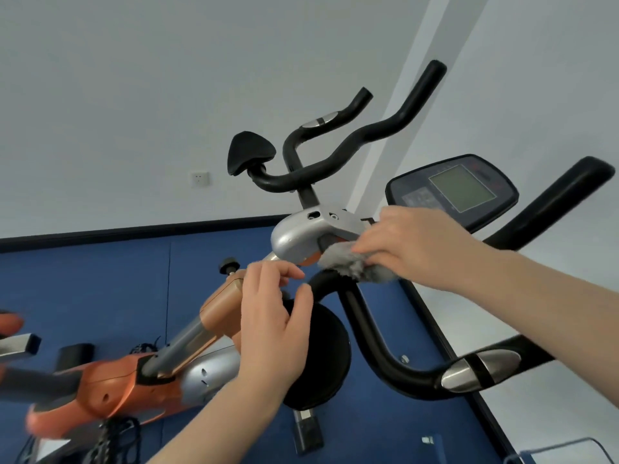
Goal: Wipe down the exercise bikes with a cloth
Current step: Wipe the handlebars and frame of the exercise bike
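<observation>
Grey and fluffy, the cloth sits at the centre of the frame, pressed onto the black handlebar of the near exercise bike, just below its silver stem housing. The right hand covers the cloth from the right, fingers curled down over it and holding it against the bar. The left hand hangs just left of the bar, thumb and fingers loosely curled towards each other; it seems to hold nothing, though a fingertip may brush the bar's end, which I cannot tell for sure.

Behind the right hand, at the right of the frame, stands the console with its greenish screen. A second black handlebar rises at upper centre, and an orange frame stretches across the lower left over the blue floor.

The step in hand looks like wiping the handlebar near its stem. Next the cloth likely needs to travel down along the curve towards the silver pulse grip at lower right, with the fingers wrapping further round so the underside is reached, and the left hand steadying the bar.
</observation>
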